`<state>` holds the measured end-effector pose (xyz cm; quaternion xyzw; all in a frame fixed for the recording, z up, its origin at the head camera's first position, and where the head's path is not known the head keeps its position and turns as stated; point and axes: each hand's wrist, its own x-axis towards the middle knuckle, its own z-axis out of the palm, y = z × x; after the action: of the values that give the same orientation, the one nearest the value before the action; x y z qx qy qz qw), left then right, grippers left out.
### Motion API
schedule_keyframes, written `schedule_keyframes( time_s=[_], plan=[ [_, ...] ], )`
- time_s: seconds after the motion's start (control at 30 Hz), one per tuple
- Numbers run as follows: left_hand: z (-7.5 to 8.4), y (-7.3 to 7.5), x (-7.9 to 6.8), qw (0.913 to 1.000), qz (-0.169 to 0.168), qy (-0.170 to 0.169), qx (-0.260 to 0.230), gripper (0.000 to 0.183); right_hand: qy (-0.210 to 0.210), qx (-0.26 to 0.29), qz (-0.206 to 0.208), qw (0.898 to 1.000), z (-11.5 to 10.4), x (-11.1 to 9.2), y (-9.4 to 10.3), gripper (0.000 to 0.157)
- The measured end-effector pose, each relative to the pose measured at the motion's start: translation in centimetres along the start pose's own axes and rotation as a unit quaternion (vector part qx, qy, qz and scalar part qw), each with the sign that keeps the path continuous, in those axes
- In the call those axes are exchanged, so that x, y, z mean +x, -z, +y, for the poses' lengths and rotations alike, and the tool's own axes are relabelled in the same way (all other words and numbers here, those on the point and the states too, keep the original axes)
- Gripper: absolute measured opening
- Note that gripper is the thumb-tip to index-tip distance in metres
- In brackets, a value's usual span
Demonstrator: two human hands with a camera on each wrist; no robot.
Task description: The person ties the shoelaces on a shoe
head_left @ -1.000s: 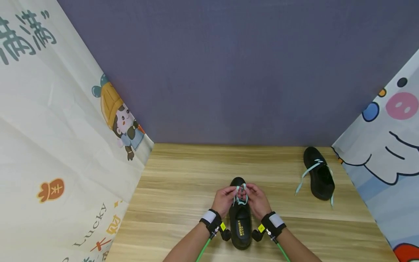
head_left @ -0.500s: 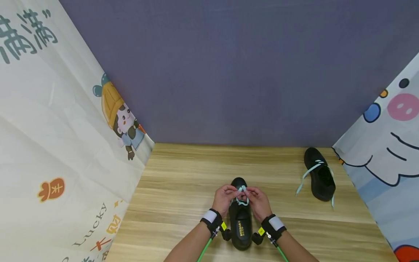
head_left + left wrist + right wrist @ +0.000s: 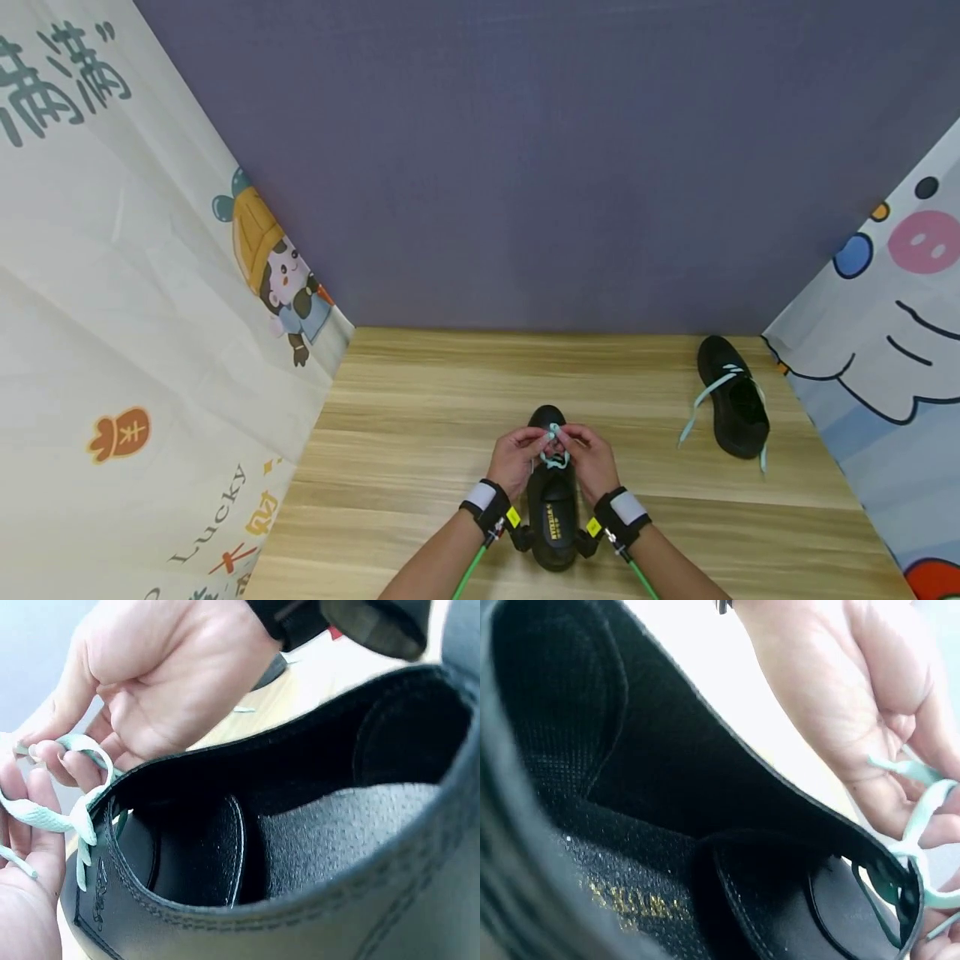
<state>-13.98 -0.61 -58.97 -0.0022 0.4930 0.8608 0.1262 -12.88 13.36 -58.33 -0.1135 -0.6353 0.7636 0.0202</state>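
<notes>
A black shoe [image 3: 553, 554] stands upright on the wood-grain surface, toe pointing away, with a pale mint shoelace [image 3: 554, 429] at its front. My left hand [image 3: 512, 458] and right hand [image 3: 590, 458] meet above the laced part, each pinching the lace between thumb and fingertips. In the left wrist view, the lace [image 3: 46, 817] loops between both hands and joins a crossing at the shoe's eyelets. From the right wrist view, a loop of lace [image 3: 928, 806] runs up to the fingers of the far hand. The lower fingers are partly hidden.
Another black shoe [image 3: 738, 417], its mint lace untied and trailing, lies at the back right of the wood-grain surface [image 3: 420, 383]. A dark wall [image 3: 555, 167] rises behind; printed white cloths hang at left [image 3: 150, 333] and right [image 3: 885, 333].
My fingertips have come closer together above the shoe, and the lace between them has gathered from wider loops into a small bunch. Both shoes stay in place.
</notes>
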Motion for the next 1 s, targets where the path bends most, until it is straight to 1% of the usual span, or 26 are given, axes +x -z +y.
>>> schedule_keyframes(
  time_s=[0.03, 0.1, 0.17, 0.2, 0.27, 0.33, 0.4, 0.47, 0.53, 0.57, 0.63, 0.67, 0.73, 0.8, 0.83, 0.9, 0.97, 1.0],
  plan=[
    [0.0, 0.0, 0.0, 1.0000, 0.001, -0.001, -0.006, 0.010, 0.005, -0.001, 0.001, 1.000, 0.0, 0.0, -0.1, 0.022],
    [-0.1, -0.2, 0.0, 0.9998, 0.003, -0.002, -0.019, 0.014, 0.019, -0.009, 0.004, 1.000, 0.0, -0.1, -0.2, 0.022],
    [0.0, -0.3, 0.0, 0.9998, 0.004, -0.004, -0.022, 0.015, 0.040, -0.040, 0.004, 0.998, 0.0, -0.2, -0.3, 0.021],
    [0.0, -0.5, -0.1, 0.9998, 0.006, -0.005, -0.018, 0.013, 0.052, -0.061, 0.005, 0.997, 0.0, -0.2, -0.3, 0.019],
    [0.1, -0.8, -0.1, 0.9998, 0.015, -0.007, -0.003, 0.009, 0.076, -0.106, 0.002, 0.991, 0.0, -0.3, -0.4, 0.017],
    [0.1, -1.1, -0.1, 0.9993, 0.032, -0.012, 0.017, 0.012, 0.093, -0.149, -0.001, 0.984, -0.1, -0.3, -0.4, 0.015],
    [0.2, -1.5, -0.2, 0.9975, 0.056, -0.019, 0.038, 0.016, 0.093, -0.169, -0.008, 0.981, -1.1, -0.7, -0.7, 0.015],
    [0.2, -1.9, -0.2, 0.9949, 0.083, -0.025, 0.052, 0.017, 0.098, -0.186, -0.015, 0.978, -1.2, -0.8, -0.6, 0.018],
    [0.3, -2.2, -0.3, 0.9905, 0.110, -0.036, 0.075, 0.016, 0.103, -0.204, -0.027, 0.973, -1.3, -0.8, -0.6, 0.022],
    [0.4, -2.4, -0.3, 0.9876, 0.124, -0.040, 0.087, 0.015, 0.116, -0.215, -0.035, 0.969, -1.4, -0.9, -0.5, 0.025],
    [0.5, -2.5, -0.3, 0.9805, 0.148, -0.052, 0.119, 0.012, 0.158, -0.236, -0.048, 0.958, -0.5, -0.6, -0.1, 0.033],
    [0.6, -2.6, -0.4, 0.9766, 0.156, -0.058, 0.136, 0.011, 0.178, -0.245, -0.056, 0.951, -0.5, -0.6, 0.0, 0.037],
    [0.6, -2.6, -0.3, 0.9669, 0.171, -0.072, 0.175, 0.008, 0.226, -0.267, -0.062, 0.935, -0.3, -0.6, 0.2, 0.041],
    [0.7, -2.6, -0.4, 0.9561, 0.180, -0.080, 0.217, 0.006, 0.264, -0.287, -0.059, 0.919, -0.2, -0.6, 0.2, 0.039],
    [0.8, -2.6, -0.5, 0.9509, 0.182, -0.083, 0.236, 0.005, 0.274, -0.299, -0.055, 0.912, -0.2, -0.7, 0.3, 0.037],
    [0.9, -2.5, -0.6, 0.9405, 0.182, -0.088, 0.273, 0.005, 0.280, -0.319, -0.045, 0.905, -0.2, -0.7, 0.3, 0.030],
    [0.9, -2.4, -0.7, 0.9307, 0.176, -0.097, 0.306, 0.005, 0.264, -0.337, -0.037, 0.903, -0.3, -0.8, 0.2, 0.025],
    [0.9, -2.3, -0.7, 0.9253, 0.170, -0.107, 0.322, 0.005, 0.256, -0.345, -0.035, 0.903, -0.4, -0.9, 0.2, 0.023]
  ],
)
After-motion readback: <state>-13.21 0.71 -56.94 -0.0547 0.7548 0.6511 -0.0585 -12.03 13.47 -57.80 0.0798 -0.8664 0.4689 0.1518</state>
